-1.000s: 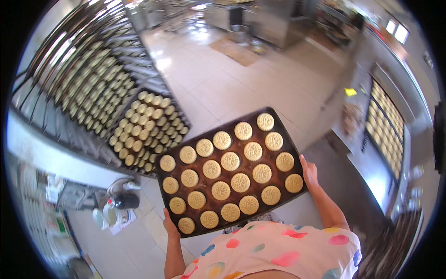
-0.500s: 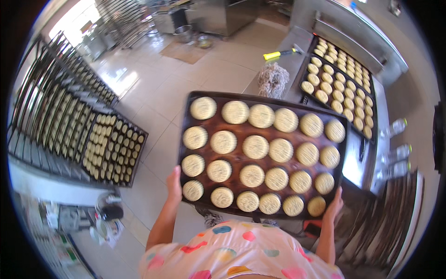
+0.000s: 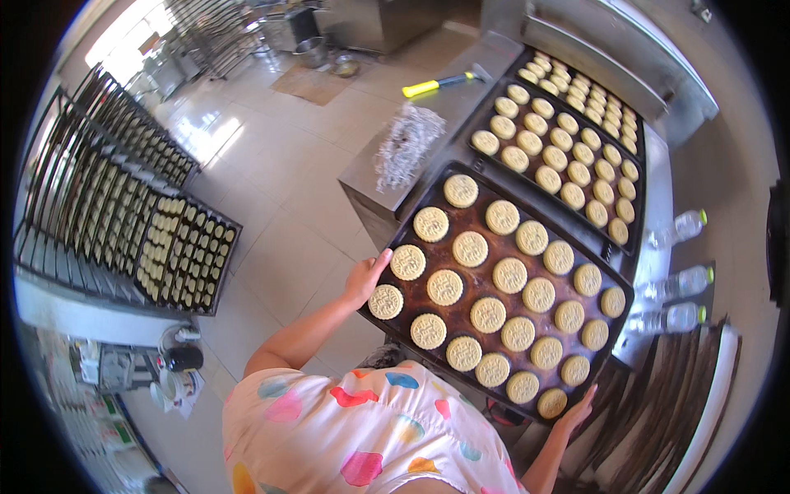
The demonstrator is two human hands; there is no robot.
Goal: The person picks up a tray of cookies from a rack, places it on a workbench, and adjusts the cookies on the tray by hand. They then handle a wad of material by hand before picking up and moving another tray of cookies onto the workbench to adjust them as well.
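Between my two hands is a dark baking tray (image 3: pixel 527 255), tilted across the view and carrying rows of round, pale mooncakes (image 3: pixel 509 275) with stamped tops. My left hand (image 3: pixel 367 278) grips its left edge, thumb near the rim. At the lower right corner, my right hand (image 3: pixel 578 409) holds the other short side; its fingers are partly hidden under the tray. The tray's far edge lies over or against the near part of a steel counter (image 3: pixel 658 193); whether it rests there I cannot tell.
Two more loaded trays (image 3: pixel 568 156) sit on the counter, beside a yellow-handled scraper (image 3: pixel 440 83) and a shaggy grey bundle (image 3: pixel 411 142). Clear plastic bottles (image 3: pixel 687 284) line the right. A rack (image 3: pixel 86 206) of filled trays stands left; dark trays (image 3: pixel 658 412) stand upright at lower right.
The tray has swung right, turning clockwise and moving closer to the counter. Both my hands have kept hold of it, and my body has turned along.
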